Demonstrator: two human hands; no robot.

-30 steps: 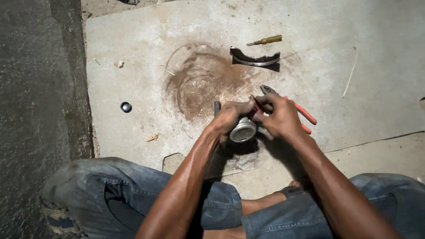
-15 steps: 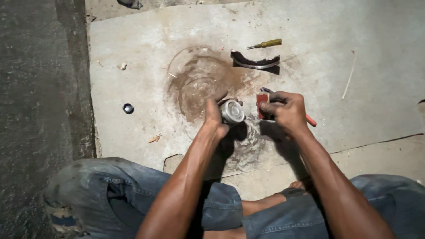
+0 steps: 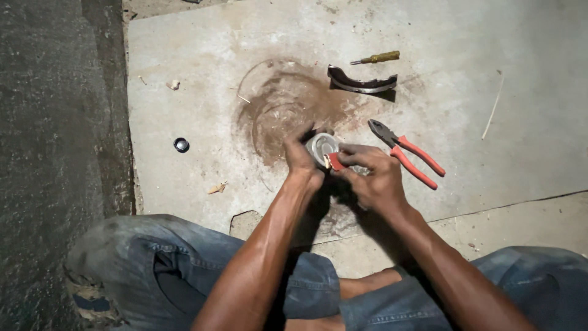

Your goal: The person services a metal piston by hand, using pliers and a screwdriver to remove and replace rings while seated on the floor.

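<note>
Head view: a person sits on the floor, knees in jeans at the near edge of a concrete slab (image 3: 490, 55).
Left hand (image 3: 300, 153): clenched around a small metal cylinder (image 3: 321, 147), fingers wrapped over its far side.
Right hand (image 3: 373, 178): grasping a small red piece (image 3: 335, 162), pressed against the cylinder's open end.
Cylinder place: lifted just above the slab, near its middle, over the rim of a rusty ring stain (image 3: 282, 110).
Handling: looks like stiff, shiny metal, probably light but slippery; best held around the side wall, as the left hand does.
Axis: short; the round end faces up toward the camera, tilted slightly to the person's right.
Pliers (image 3: 407, 153): red handles, lying free just right of the hands, nose pointing toward the far left corner.
Far side: curved dark metal piece (image 3: 361, 83) and screwdriver (image 3: 376, 58).
Left edge: small dark ring (image 3: 180, 144).
</note>
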